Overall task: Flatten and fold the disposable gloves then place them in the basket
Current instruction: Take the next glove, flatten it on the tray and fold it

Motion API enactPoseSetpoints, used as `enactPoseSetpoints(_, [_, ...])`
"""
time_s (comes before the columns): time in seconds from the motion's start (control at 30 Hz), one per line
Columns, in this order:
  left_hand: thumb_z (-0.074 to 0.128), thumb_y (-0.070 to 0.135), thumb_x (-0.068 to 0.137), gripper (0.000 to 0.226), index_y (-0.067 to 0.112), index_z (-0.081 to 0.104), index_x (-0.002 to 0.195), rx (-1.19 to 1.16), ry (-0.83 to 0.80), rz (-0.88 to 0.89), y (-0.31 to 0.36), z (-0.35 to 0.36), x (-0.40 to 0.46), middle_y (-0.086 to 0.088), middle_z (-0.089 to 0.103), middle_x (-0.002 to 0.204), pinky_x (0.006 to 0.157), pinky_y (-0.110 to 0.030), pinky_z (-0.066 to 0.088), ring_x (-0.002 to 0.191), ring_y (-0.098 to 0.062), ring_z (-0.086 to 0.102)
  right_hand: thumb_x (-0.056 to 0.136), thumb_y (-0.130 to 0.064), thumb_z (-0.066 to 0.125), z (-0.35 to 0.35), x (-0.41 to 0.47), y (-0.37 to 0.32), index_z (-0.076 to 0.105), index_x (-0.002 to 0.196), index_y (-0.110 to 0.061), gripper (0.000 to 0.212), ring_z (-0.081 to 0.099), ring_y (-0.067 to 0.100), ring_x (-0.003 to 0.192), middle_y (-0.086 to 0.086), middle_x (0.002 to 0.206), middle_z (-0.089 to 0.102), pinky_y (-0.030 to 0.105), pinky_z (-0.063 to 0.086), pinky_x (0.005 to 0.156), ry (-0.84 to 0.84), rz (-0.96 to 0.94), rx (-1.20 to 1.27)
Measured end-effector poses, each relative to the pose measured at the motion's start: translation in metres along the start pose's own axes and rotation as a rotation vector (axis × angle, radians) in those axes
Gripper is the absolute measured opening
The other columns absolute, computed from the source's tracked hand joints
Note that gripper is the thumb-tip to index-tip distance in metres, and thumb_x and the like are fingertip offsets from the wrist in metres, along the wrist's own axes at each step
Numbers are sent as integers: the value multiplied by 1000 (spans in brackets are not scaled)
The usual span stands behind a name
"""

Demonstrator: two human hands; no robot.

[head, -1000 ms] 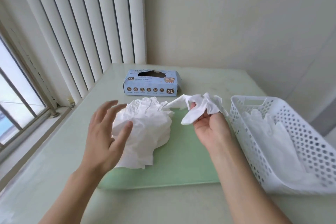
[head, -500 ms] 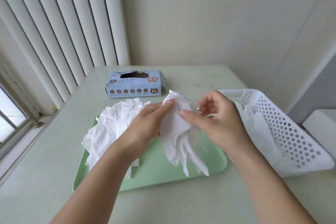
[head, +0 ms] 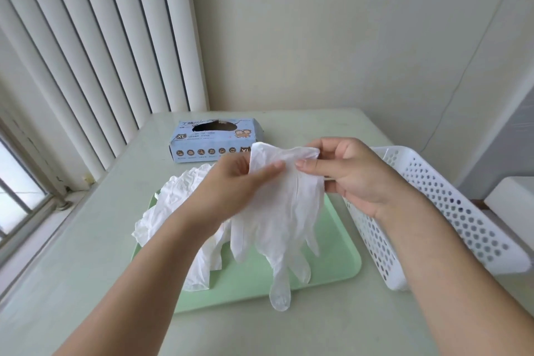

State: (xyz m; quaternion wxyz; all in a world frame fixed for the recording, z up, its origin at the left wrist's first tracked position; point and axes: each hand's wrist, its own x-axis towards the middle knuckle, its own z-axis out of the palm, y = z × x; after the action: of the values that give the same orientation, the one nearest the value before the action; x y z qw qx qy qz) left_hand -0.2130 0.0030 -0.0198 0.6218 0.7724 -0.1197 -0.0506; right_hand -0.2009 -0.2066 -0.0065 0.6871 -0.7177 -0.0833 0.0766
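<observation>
the table (head: pixel 86 283) carries everything, with the green tray (head: pixel 332 269) at its middle. the basket (head: pixel 450 211) stands at 3 o'clock of the tray, and its inside is not seen from here. the box (head: pixel 215 141) lies at 12 o'clock. a heap of gloves (head: pixel 173 211) sits on the tray's 9 o'clock side, untouched now. a second ago one crumpled glove (head: pixel 283 217) was bunched in the right hand (head: pixel 355 176) alone; now it is opened out and hangs cuff-up over the tray, its fingers pointing to 6 o'clock. flattening is judged to be under way, with folding not yet done. the cuff is pinched at both corners: by the left hand (head: pixel 231 185) at 9 o'clock and by the right hand at 3 o'clock, thumbs on the near face. the rest of the glove hangs below both grips.
</observation>
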Motion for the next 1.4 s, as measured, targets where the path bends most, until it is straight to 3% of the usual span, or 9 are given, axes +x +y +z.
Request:
enactPoseSetpoints(0.17, [69,20,98,16,7,78,93,65,325,242,38,-7,49,-3,77,82,65,-29,54,70,-9,67,82,9,76,-5,39,-39,67,110,-10,35,66,15,74,9,83,72,30,60,78,216,-302,-130])
enactPoseSetpoints(0.33, [76,19,92,8,13,78,97,179,270,495,32,-10,39,8,77,86,69,-20,52,76,-6,70,78,10,78,-9,23,-36,68,110,-13,41,68,9,76,2,83,71,22,55,80,215,-551,-253])
enactPoseSetpoints(0.43, [81,21,87,6,20,80,93,399,172,477,-22,0,16,14,77,88,76,-18,53,82,-1,71,80,8,73,-9,0,18,74,102,-17,34,68,5,79,-3,86,72,18,52,79,124,-478,-615])
enactPoseSetpoints(0.5, [82,21,85,7,25,79,90,544,66,431,-64,11,-2,17,76,89,75,-20,53,81,0,70,82,4,64,-6,-18,57,73,93,-24,31,65,14,81,-7,87,67,34,54,78,-18,-361,-953])
enactPoseSetpoints(0.63, [68,30,84,8,31,73,90,840,-159,412,-115,29,-30,16,71,92,65,-34,55,83,-6,66,87,2,50,9,-47,89,65,107,-28,39,61,24,88,-5,102,57,41,50,75,-219,-177,-1313])
enactPoseSetpoints(0.97, [62,66,86,42,29,74,102,607,-218,323,-107,31,-43,19,69,97,83,-28,51,94,-2,63,81,-27,52,8,-72,66,66,99,-32,23,58,7,88,-17,101,62,28,50,76,-315,83,-1272])
enactPoseSetpoints(1.1, [57,66,89,44,29,75,106,734,-6,318,-114,35,-34,19,68,110,91,-30,50,102,-5,62,91,-48,50,16,-48,64,68,91,-25,29,65,16,89,-7,94,69,39,54,79,-67,21,-1138])
enactPoseSetpoints(1.2, [53,73,84,57,28,73,115,812,7,240,-118,44,-31,18,64,124,94,-28,49,115,-7,58,99,-39,55,26,-4,84,62,122,-23,29,60,25,112,-2,120,62,36,49,86,127,6,-1238])
enactPoseSetpoints(1.4, [53,73,86,63,28,65,128,810,-32,221,-119,45,-33,17,56,139,105,-31,45,133,-7,48,90,-45,71,31,70,111,62,122,-19,42,50,33,121,7,126,55,38,45,89,194,142,-1203])
